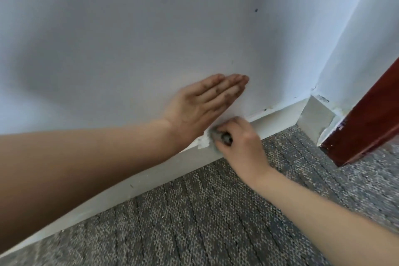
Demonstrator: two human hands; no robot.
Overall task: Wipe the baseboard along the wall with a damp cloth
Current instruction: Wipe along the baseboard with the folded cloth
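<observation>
A white baseboard point(278, 121) runs along the foot of the pale wall point(129, 39), from lower left to a corner at the right. My right hand point(239, 144) grips a small crumpled grey-white cloth point(212, 139) and holds it against the top of the baseboard. My left hand point(200, 103) lies flat on the wall just above, fingers straight and together, with dark smudges on them. Most of the cloth is hidden inside my right fist.
Grey patterned carpet point(194, 211) covers the floor in front of the baseboard. A dark red wooden door frame point(364, 123) stands at the right, past the corner. A small dark spot point(256, 10) marks the wall higher up.
</observation>
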